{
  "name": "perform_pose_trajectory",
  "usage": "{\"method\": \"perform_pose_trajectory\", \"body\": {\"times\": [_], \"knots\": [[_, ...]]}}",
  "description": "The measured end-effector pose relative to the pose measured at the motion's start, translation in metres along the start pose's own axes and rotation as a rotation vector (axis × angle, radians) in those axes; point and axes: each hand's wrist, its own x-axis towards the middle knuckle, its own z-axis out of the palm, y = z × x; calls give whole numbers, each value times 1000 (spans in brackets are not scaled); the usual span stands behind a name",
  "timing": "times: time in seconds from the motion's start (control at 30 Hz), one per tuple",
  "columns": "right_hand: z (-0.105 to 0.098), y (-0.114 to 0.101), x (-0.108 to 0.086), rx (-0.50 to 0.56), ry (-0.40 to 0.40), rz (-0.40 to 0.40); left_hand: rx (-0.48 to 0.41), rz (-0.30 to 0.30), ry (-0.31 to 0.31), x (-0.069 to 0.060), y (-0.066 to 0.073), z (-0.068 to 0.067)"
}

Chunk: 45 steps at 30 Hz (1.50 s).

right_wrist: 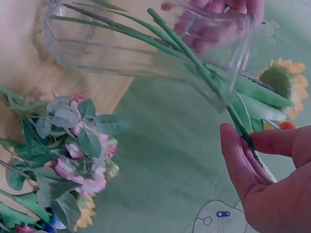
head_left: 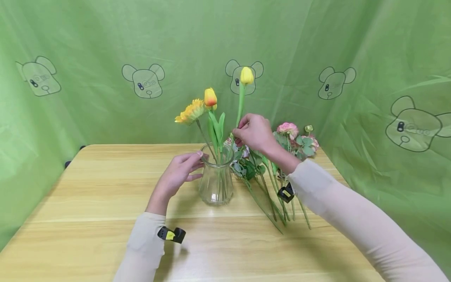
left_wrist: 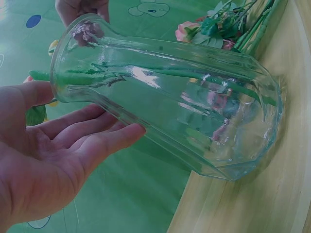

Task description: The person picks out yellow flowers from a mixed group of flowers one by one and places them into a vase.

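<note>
A clear glass vase (head_left: 215, 188) stands upright on the table, holding a yellow sunflower-like bloom (head_left: 191, 112) and an orange-yellow tulip (head_left: 210, 98) with green leaves. My left hand (head_left: 181, 172) holds the vase at its neck, thumb at the rim and fingers along the side, as the left wrist view also shows. Between thumb and fingers, my right hand (head_left: 255, 131) pinches the green stem of a yellow tulip (head_left: 246, 75) beside the rim. In the right wrist view this stem (right_wrist: 194, 58) slants down within the vase mouth, its lower end above the vase bottom.
Right of the vase lies a pile of artificial flowers with pink blooms (head_left: 288, 129), leaves and long stems (head_left: 260, 207) pointing toward the front. A wooden table (head_left: 88, 203) bears everything. Green curtains (head_left: 197, 31) with printed bear heads hang behind and at both sides.
</note>
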Motion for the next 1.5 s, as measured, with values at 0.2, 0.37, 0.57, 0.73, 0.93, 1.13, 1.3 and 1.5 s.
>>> {"method": "perform_pose_trajectory", "body": {"times": [0.2,0.37,0.57,0.73,0.93,1.13,1.3,1.5], "knots": [[7,4,-7,-58,-36,-3,-6,7,-7,0,0,-1],[12,6,-10,-101,-61,-19,-4,2,-1,1,-2,-1],[14,8,-13,-124,-59,-42,1,3,-5,1,-1,-1],[15,9,-14,-153,-59,-52,7,-2,-3,1,0,-1],[17,11,-15,-172,-63,-47,1,-8,-6,0,0,-1],[19,13,-15,-185,-83,-48,-4,-2,-2,0,0,-1],[20,14,-15,-207,-87,-65,4,-2,0,0,0,-1],[18,13,-15,-221,-97,-69,9,1,-6,0,0,-1]]}}
